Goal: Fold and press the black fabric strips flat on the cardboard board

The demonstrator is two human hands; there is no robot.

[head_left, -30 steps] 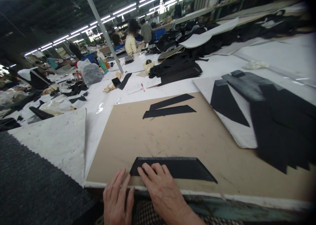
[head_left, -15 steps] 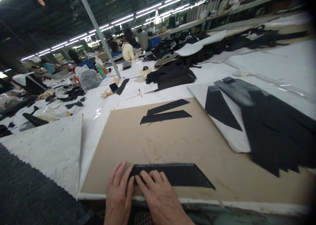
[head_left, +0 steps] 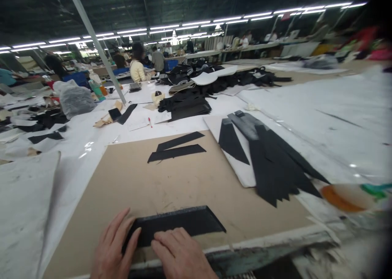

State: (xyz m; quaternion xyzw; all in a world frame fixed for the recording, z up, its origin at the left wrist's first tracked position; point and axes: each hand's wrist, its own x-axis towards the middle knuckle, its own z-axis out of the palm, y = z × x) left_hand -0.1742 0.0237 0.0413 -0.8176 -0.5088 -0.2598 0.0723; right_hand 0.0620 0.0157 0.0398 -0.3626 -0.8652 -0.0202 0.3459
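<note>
A black fabric piece (head_left: 183,222) with slanted ends and a narrow turned edge along its far side lies on the tan board (head_left: 196,189), near the front edge. My left hand (head_left: 113,246) rests at its left end, fingers stretched and thumb apart, partly covering that end. Along the near edge, my right hand (head_left: 182,252) has its fingers bent and close together, pressed on the fabric; its thumb is mostly hidden. Farther back on the board are two narrow black strips (head_left: 180,149), one partly behind the other.
Fanned black pieces (head_left: 272,164) lie on a white sheet (head_left: 245,177) at right. Behind are a black fabric stack (head_left: 190,107), a red pen (head_left: 150,122), a phone (head_left: 114,114) and a grey plastic bag (head_left: 73,99). A post (head_left: 98,46) rises at left. People work beyond.
The view has swung right, so the board appears farther left. My right hand has moved away from my left hand along the near edge. My left hand stays at the left end.
</note>
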